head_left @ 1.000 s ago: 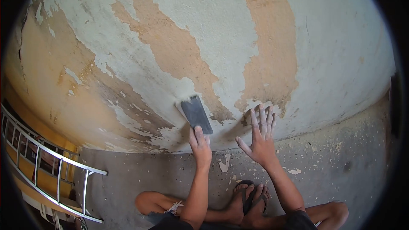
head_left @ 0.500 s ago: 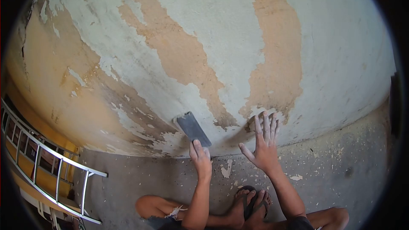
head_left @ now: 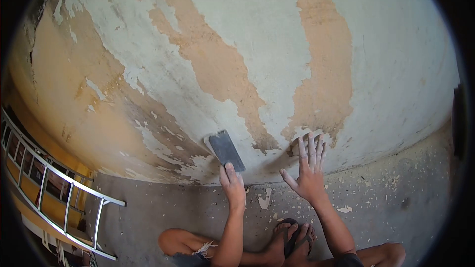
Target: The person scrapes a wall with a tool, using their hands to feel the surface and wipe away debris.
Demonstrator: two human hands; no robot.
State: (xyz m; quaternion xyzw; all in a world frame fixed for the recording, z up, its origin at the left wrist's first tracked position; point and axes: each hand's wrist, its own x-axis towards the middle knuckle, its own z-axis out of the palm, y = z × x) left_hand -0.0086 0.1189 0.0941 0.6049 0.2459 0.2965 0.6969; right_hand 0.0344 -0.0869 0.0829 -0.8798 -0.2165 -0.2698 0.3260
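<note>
My left hand [head_left: 232,186] is closed around the lower end of a dark grey, flat sanding block [head_left: 226,151]. A pale edge shows along the block's left side, and its upper part lies close against the peeling wall [head_left: 277,84]. To the right, my right hand [head_left: 308,170] is spread open, its whitened fingertips at the wall below a tan bare patch [head_left: 324,69]. It holds nothing. Left of it, another long tan patch [head_left: 217,62] runs down between areas of pale green paint.
A metal ladder [head_left: 69,202] lies at the lower left. Paint flakes, including a larger chip [head_left: 265,199], are scattered over the grey floor [head_left: 148,202]. My feet in dark flip-flops [head_left: 292,240] rest below my hands. A dark object [head_left: 460,123] stands at the far right.
The view has shifted slightly, so the wall patches appear a little further right. My left hand still holds the block, and my right hand stays spread near the wall.
</note>
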